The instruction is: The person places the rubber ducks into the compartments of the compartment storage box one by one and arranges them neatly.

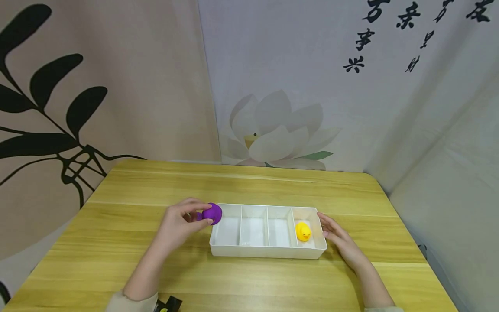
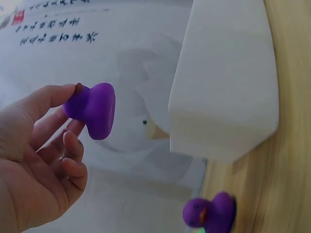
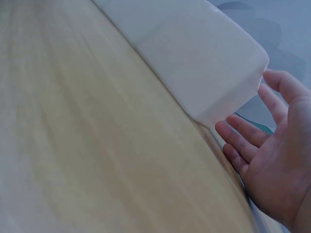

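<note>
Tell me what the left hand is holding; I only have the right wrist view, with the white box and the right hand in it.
Observer: The left hand pinches a purple duck.
Operator: Anything inside the white box?
Observer: Yes, a yellow duck sits in the rightmost compartment, by the head view.
Operator: Any more ducks outside it?
Observer: The left wrist view shows a second purple duck there.
</note>
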Tool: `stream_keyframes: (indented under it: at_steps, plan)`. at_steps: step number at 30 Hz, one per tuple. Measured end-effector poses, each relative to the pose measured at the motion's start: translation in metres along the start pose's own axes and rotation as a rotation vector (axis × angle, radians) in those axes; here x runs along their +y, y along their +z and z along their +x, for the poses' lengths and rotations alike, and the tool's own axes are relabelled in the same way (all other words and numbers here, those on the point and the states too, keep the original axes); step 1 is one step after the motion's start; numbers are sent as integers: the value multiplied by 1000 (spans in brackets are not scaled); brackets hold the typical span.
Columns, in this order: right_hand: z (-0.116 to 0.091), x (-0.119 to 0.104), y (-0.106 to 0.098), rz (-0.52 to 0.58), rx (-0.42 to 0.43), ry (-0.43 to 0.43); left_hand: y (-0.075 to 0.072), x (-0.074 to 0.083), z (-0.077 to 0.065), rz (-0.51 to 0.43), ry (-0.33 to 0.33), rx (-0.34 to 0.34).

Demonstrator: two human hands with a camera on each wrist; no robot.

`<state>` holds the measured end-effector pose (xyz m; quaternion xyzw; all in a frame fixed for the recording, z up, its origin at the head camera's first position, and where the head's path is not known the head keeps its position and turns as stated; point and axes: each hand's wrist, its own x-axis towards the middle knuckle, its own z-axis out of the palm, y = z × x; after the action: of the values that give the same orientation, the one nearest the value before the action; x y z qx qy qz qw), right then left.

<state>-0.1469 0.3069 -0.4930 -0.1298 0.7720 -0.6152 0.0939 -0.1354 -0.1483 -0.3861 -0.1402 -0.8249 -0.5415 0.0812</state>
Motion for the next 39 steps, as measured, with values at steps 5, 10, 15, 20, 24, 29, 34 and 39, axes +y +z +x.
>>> stream_keyframes:
  at_steps: [5, 10, 15, 20, 24, 29, 34, 39]
  plan:
    - [0, 1, 0, -6, 0, -2, 11, 7, 3, -31, 10, -21]
    - [0, 1, 0, -1, -1, -4, 22, 13, 7, -52, 21, -52]
    - [0, 0, -1, 3, -4, -3, 34, 21, 10, -68, 38, -107]
    - [0, 0, 0, 1, -3, -4, 47, 29, 13, -77, 54, -155]
    - [0, 0, 0, 0, 1, -6, 56, 32, 17, -84, 66, -188]
    - [-1, 0, -1, -6, 6, -3, 70, 33, 21, -86, 102, -223]
    - [-1, 1, -1, 1, 2, -2, 82, 36, 27, -79, 89, -254]
    - [0, 1, -1, 6, 2, -1, 93, 39, 34, -78, 41, -287]
